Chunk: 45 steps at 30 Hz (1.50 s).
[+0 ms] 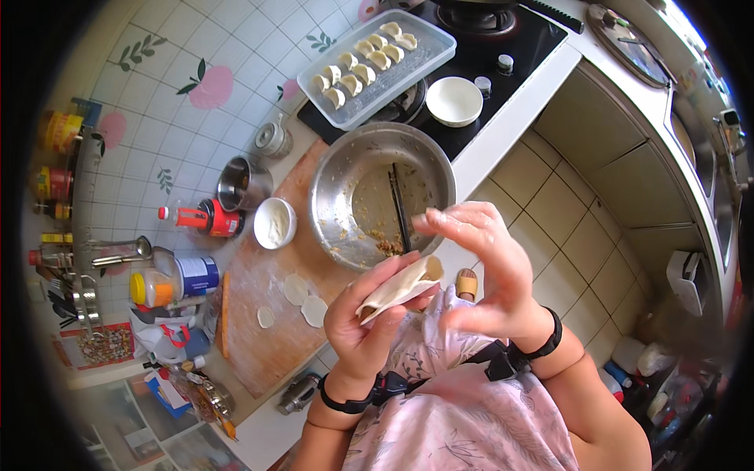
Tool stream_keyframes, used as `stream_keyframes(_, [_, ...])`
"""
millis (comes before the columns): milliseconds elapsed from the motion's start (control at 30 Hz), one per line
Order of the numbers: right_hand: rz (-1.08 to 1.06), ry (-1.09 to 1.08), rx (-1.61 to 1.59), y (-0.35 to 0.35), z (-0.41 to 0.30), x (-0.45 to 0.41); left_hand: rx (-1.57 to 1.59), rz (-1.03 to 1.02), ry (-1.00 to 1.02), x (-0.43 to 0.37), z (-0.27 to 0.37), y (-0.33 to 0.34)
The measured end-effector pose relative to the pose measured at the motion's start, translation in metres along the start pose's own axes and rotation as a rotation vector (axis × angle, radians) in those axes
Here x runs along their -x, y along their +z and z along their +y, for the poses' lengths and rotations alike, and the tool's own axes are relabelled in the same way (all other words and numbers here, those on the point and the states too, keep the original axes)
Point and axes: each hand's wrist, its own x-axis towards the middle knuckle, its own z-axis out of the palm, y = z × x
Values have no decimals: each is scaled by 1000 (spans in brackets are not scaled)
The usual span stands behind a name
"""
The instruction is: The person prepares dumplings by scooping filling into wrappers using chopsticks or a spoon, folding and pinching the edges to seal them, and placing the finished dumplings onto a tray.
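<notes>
My left hand [359,324] holds a dumpling wrapper [396,292] folded over some filling, its ends still gaping. To the right of it my right hand [492,265] is raised, flour on its fingers, thumb and fingers apart with nothing between them. Just beyond both hands is a large stainless steel basin [336,194] with scraps of minced filling [389,246] at its near side. A pair of dark chopsticks [399,200] leans in the basin. Flat round wrappers [314,311] lie on the floured wooden board [265,359], left of my left hand.
A plastic tray [386,79] of several folded dumplings [364,73] sits across the black stovetop [530,35], beside a white bowl [454,101]. Along the board's wall side are a small bowl of flour [275,223], a steel pot [244,182], a red-labelled bottle [203,218] and a rolling pin [225,315].
</notes>
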Motion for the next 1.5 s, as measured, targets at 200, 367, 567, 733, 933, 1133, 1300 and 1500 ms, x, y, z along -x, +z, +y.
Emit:
stream_keyframes(200, [121, 91, -196, 6, 11, 5, -157, 124, 204, -4, -10, 3])
stream_keyframes(367, [157, 122, -284, 7, 13, 6, -213, 131, 200, -10, -13, 11])
stream_keyframes(567, [215, 96, -292, 10, 8, 3, -209, 152, 182, -13, -10, 18])
stream_keyframes(733, [240, 32, -292, 9, 11, 3, -215, 130, 186, -14, -10, 19])
stream_keyframes(933, [135, -47, -115, 1, 9, -2, -202, 150, 147, -12, -10, 19])
stream_keyframes(1133, [-24, 111, -334, -4, 8, -14, -68, 149, 23, -13, 0, 21])
stream_keyframes(1300, [-33, 39, -346, -8, 15, -16, -162, 137, 99, -11, -9, 15])
stream_keyframes(1500, [4, -121, -31, -11, 8, -19, -87, 112, 135, -13, -8, 16])
